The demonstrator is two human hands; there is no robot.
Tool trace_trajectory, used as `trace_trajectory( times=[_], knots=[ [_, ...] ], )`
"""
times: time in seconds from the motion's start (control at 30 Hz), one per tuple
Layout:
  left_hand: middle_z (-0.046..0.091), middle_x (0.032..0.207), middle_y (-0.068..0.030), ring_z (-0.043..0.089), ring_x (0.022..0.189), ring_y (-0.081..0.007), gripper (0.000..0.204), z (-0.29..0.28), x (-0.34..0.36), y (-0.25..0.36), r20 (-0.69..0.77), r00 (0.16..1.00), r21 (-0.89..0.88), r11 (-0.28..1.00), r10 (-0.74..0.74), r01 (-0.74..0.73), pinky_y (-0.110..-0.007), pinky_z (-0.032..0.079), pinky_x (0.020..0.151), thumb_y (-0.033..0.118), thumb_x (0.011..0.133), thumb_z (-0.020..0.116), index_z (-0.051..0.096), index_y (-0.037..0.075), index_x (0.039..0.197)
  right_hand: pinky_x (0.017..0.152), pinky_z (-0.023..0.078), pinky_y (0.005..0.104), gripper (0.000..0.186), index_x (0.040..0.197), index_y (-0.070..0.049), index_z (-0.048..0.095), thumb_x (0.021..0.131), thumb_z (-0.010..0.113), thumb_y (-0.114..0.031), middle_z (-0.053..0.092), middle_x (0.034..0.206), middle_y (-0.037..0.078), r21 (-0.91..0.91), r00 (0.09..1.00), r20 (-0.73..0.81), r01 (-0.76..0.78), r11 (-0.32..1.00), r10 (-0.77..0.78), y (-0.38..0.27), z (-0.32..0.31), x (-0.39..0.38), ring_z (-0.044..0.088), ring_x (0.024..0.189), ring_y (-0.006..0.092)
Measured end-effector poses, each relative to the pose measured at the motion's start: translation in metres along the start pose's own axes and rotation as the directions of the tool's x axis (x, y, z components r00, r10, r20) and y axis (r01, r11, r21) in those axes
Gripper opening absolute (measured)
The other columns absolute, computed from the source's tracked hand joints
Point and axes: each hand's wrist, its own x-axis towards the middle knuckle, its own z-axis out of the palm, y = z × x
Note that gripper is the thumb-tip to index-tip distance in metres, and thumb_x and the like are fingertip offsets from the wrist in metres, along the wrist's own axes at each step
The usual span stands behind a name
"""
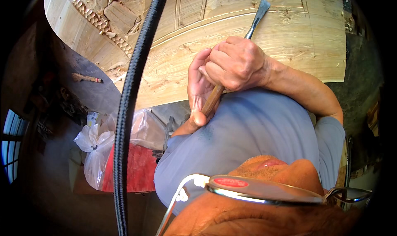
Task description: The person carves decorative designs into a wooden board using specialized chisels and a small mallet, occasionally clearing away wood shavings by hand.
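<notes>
My right hand [240,64] is closed in a fist around a wood-carving chisel [214,98]. The chisel's steel blade, flared at its tip, points up and away over the pale wooden panel [248,44]. Its wooden handle slants back toward my chest. My left hand [199,85] lies along the handle's butt end with the palm turned to it and the fingers stretched upward. Those fingertips reach beside my right fist, and some of the left fingers are hidden. Carved relief and a row of scalloped cuts cover the panel's far left, while grooved lines run across its middle.
A black braided cable [134,79] crosses the view in front of the panel. Left of the panel, a stick-like wooden piece [87,77] lies on a grey surface. Clear plastic bags [97,143] and a red surface [130,170] are at my left side. Wood chips dot the panel.
</notes>
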Motion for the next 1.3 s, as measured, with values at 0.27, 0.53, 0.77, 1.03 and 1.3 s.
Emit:
trace_trajectory(
  times=[0.27,0.53,0.77,1.03,1.3],
  knots=[
    [0.034,0.162,-0.0227,0.036,0.155,-0.0336,0.152,-0.007,0.008,0.002,0.076,0.997,-0.173,0.985,-0.011,0.024,-0.046,0.027,0.129,0.075,0.062,0.091,0.011,-0.002,0.166,0.048,0.041,0.0308,0.033,0.061,-0.011,0.047,0.074,0.078,-0.011,0.05,0.061,0.002,-0.033,0.999,0.038,-0.007,0.999,0.008,0.004,0.0,0.003,0.056,0.052,0.0159],
    [0.035,0.16,-0.0243,0.036,0.155,-0.033,0.15,0.003,0.022,0.01,0.073,0.996,-0.15,0.987,-0.042,0.052,-0.047,0.027,0.128,0.078,0.065,0.087,0.013,-0.004,0.166,0.048,0.041,0.0299,0.031,0.062,-0.011,0.048,0.072,0.078,-0.012,0.05,0.06,0.002,-0.092,1.0,0.012,-0.021,0.996,0.022,0.018,-0.002,0.002,0.055,0.052,0.0147],
    [0.039,0.16,-0.0288,0.043,0.15,-0.0388,0.174,0.0,0.014,-0.012,0.009,0.99,-0.137,0.981,0.14,-0.138,-0.054,0.027,0.129,0.099,0.048,0.079,0.008,-0.01,0.165,0.045,0.04,0.031,0.024,0.062,-0.014,0.046,0.066,0.067,-0.023,0.046,0.059,0.001,-0.078,0.997,-0.073,-0.027,0.997,0.021,0.009,0.006,0.003,0.054,0.051,0.0153],
    [0.037,0.159,-0.0207,0.045,0.149,-0.0354,0.169,-0.001,0.014,0.011,0.01,0.995,-0.12,0.988,-0.101,0.102,-0.051,0.034,0.126,0.073,0.042,0.099,0.009,0.006,0.168,0.046,0.041,0.031,0.024,0.062,-0.014,0.046,0.065,0.067,-0.025,0.046,0.059,0.001,-0.064,0.999,-0.029,-0.028,0.998,0.026,0.012,0.002,0.005,0.054,0.051,0.0157],
    [0.04,0.155,-0.0208,0.047,0.147,-0.0338,0.156,0.002,0.019,0.015,0.011,0.994,-0.169,0.979,-0.113,0.113,-0.048,0.035,0.126,0.063,0.05,0.098,0.012,0.003,0.167,0.047,0.043,0.0307,0.023,0.063,-0.014,0.047,0.065,0.067,-0.025,0.047,0.06,0.001,-0.085,1.0,0.021,-0.015,0.996,0.017,0.016,-0.001,0.006,0.055,0.053,0.0155]
  ],
)
